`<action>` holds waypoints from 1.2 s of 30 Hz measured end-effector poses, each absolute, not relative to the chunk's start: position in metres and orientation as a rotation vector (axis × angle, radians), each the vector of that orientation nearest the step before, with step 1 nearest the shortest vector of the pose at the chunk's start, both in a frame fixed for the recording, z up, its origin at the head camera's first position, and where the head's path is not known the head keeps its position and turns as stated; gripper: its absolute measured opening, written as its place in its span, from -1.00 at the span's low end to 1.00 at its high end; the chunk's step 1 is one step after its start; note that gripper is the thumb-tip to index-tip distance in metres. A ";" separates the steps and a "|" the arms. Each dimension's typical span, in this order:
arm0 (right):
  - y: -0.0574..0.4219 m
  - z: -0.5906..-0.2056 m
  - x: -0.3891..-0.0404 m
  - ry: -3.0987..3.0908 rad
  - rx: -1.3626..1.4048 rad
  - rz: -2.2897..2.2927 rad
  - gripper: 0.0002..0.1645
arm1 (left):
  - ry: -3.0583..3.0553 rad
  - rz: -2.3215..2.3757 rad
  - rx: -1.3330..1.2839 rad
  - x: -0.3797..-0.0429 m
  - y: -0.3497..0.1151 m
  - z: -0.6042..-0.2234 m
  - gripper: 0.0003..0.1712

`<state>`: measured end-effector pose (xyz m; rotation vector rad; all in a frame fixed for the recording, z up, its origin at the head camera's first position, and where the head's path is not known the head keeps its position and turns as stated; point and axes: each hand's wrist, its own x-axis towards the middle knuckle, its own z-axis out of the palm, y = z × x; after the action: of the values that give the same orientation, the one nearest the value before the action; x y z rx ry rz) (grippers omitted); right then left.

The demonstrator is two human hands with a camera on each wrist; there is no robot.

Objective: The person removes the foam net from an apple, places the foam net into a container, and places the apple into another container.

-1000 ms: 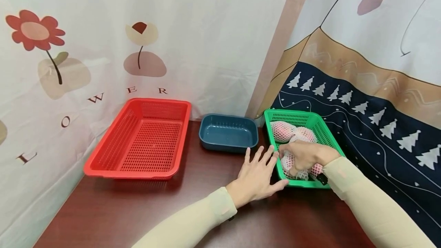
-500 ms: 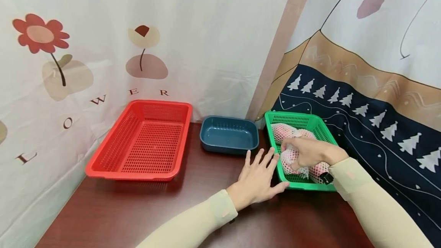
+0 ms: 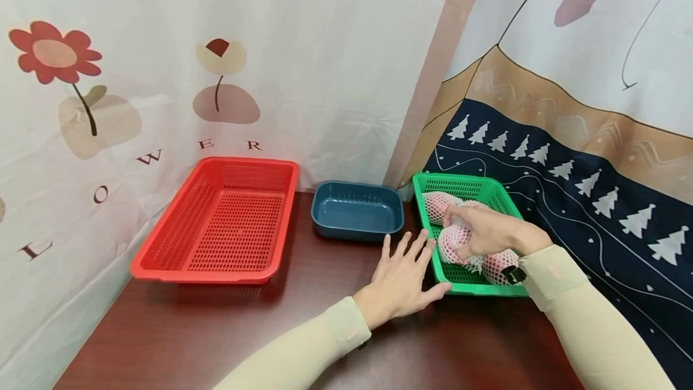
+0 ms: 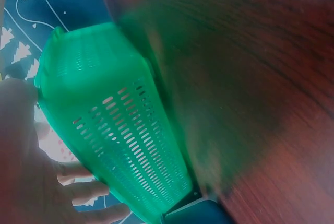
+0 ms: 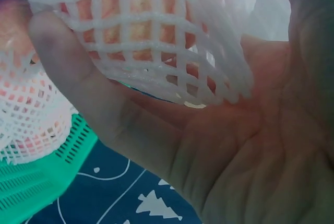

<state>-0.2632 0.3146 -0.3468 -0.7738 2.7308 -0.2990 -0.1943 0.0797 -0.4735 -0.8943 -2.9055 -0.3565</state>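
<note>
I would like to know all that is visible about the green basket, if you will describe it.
The green basket looks like plastic, with slotted walls and a smooth rim. It stands upright on the reddish-brown table, right of the blue dish. Inside lie several pinkish round things in white nets; the right hand grips one. The left hand, spread out, touches its left rim. Whether it touches the dark patterned cloth is unclear.

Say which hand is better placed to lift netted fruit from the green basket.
Probably the right hand: its fingers curl round a netted fruit inside the green basket. The left hand has its fingers spread at the basket's rim, gripping no fruit.
</note>
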 end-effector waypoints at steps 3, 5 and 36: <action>0.315 -0.346 -0.263 2.742 -0.759 -0.336 -0.34 | -2.903 -0.372 -0.896 -0.194 0.079 -0.473 0.13; 0.315 -0.345 -0.263 2.738 -0.740 -0.370 -0.31 | -2.902 -0.374 -0.892 -0.194 0.078 -0.474 0.13; 0.311 -0.332 -0.267 2.955 -0.782 -0.455 -0.27 | -2.905 -0.414 -0.897 -0.192 0.074 -0.473 0.11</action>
<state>-0.2674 0.3109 -0.3317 -0.7821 2.9552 -0.4553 -0.1915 0.0744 -0.4727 -0.8973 -2.9047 -0.4137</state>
